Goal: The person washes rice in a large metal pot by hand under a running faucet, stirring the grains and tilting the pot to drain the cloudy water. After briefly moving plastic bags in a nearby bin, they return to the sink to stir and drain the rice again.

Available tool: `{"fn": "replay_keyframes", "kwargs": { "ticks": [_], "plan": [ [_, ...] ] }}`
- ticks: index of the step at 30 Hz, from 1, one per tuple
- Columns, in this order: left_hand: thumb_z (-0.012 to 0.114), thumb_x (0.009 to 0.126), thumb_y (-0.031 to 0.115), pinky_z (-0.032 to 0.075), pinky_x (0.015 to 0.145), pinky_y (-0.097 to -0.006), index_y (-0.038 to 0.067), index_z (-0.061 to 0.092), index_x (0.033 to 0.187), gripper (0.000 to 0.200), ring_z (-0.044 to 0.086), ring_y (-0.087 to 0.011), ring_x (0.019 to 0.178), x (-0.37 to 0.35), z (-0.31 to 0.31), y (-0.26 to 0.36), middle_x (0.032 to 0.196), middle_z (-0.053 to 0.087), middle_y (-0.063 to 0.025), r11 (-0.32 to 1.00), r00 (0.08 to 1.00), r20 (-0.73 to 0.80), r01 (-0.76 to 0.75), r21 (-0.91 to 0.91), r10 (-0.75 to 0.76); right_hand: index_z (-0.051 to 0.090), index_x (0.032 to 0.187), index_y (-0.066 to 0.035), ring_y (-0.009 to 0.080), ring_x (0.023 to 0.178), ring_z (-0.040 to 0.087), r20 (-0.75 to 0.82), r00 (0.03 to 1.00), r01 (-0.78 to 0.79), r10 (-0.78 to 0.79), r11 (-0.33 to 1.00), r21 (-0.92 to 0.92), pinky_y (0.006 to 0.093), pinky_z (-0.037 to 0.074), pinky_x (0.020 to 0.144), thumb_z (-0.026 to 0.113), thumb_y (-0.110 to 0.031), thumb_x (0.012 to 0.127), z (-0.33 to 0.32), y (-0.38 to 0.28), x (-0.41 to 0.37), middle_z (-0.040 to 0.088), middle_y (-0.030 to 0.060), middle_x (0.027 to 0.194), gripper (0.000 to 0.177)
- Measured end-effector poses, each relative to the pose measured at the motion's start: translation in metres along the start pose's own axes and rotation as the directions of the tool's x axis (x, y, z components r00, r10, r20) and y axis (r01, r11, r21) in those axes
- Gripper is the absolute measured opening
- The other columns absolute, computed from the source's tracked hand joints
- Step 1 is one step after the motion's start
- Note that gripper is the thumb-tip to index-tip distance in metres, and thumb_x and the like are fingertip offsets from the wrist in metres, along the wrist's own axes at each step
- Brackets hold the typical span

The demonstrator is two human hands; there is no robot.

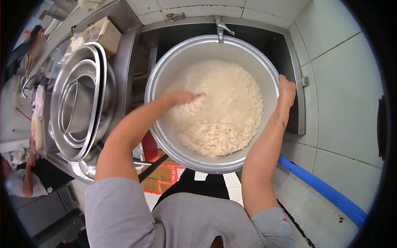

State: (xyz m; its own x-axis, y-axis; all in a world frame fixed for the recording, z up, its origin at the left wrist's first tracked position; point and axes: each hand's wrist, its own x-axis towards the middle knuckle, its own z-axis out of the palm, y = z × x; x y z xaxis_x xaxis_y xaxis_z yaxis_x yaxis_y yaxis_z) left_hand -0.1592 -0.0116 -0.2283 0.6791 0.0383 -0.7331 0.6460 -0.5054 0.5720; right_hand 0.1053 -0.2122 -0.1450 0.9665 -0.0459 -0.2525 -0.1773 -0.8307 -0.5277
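A large metal pot point(165, 62) stands at the sink under the tap point(222, 29). Inside it, white rice point(219, 138) lies in cloudy water, heaped above the surface toward the near side. My left hand point(182, 98) reaches into the pot's left part, its fingertips at the wet rice. Motion blur and the rice hide how those fingers are bent. On the right side, my right hand point(287, 91) is closed round the pot's rim.
Nested steel bowls point(56, 124) stand on the counter at left, with a cream-coloured bin point(111, 35) behind them. Tiled wall point(339, 82) closes off the right, where a blue pipe point(322, 188) runs low. A cardboard box point(159, 180) sits below. Other people point(27, 182) are at far left.
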Motion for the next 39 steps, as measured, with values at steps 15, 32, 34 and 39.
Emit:
{"fn": "replay_keyframes", "kwargs": {
  "ticks": [15, 32, 34, 39],
  "plan": [
    [0.036, 0.085, 0.055, 0.028, 0.099, -0.0352, 0.010, 0.069, 0.082, 0.056, 0.057, -0.0177, 0.096, 0.096, 0.053, 0.133, 0.104, 0.063, -0.0063, 0.344, 0.821, 0.059, -0.302, 0.889, 0.568, 0.066, 0.095, -0.005, 0.0349, 0.097, 0.057, -0.016, 1.000, 0.027, -0.027, 0.999, -0.024, 0.0417, 0.043, 0.083, 0.045, -0.042, 0.071, 0.001, -0.002, 0.002, 0.062, 0.0186, 0.100, 0.048],
    [0.039, 0.082, 0.056, 0.036, 0.094, -0.0419, 0.016, 0.056, 0.116, 0.056, 0.055, -0.0329, 0.099, 0.022, -0.006, 0.010, 0.104, 0.059, -0.0201, 0.921, 0.986, 0.052, -0.169, 0.352, 0.161, 0.065, 0.095, -0.005, 0.0369, 0.098, 0.056, -0.007, 1.000, 0.022, -0.022, 0.999, -0.023, 0.0416, 0.044, 0.083, 0.046, -0.040, 0.071, -0.001, -0.002, 0.000, 0.061, 0.0204, 0.102, 0.047],
    [0.050, 0.079, 0.044, 0.035, 0.095, -0.0425, 0.010, 0.058, 0.112, 0.048, 0.056, -0.0302, 0.099, -0.027, 0.014, 0.065, 0.106, 0.058, -0.0190, 0.773, 0.987, 0.107, -0.160, 0.614, 0.119, 0.065, 0.095, -0.005, 0.0372, 0.097, 0.057, -0.022, 0.999, 0.023, -0.024, 0.999, -0.023, 0.0415, 0.044, 0.083, 0.045, -0.040, 0.072, 0.001, -0.002, 0.001, 0.061, 0.0203, 0.101, 0.047],
    [0.057, 0.073, 0.034, 0.034, 0.087, -0.0444, 0.013, 0.067, 0.086, 0.027, 0.058, -0.0259, 0.085, -0.015, 0.118, 0.067, 0.087, 0.062, -0.0113, 0.282, 0.362, -0.025, -0.678, 0.679, 0.932, 0.065, 0.094, -0.005, 0.0357, 0.095, 0.057, 0.022, 0.999, 0.026, -0.025, 0.999, -0.041, 0.0417, 0.044, 0.082, 0.044, -0.040, 0.072, 0.001, -0.002, 0.001, 0.062, 0.0186, 0.100, 0.047]
  ]
}}
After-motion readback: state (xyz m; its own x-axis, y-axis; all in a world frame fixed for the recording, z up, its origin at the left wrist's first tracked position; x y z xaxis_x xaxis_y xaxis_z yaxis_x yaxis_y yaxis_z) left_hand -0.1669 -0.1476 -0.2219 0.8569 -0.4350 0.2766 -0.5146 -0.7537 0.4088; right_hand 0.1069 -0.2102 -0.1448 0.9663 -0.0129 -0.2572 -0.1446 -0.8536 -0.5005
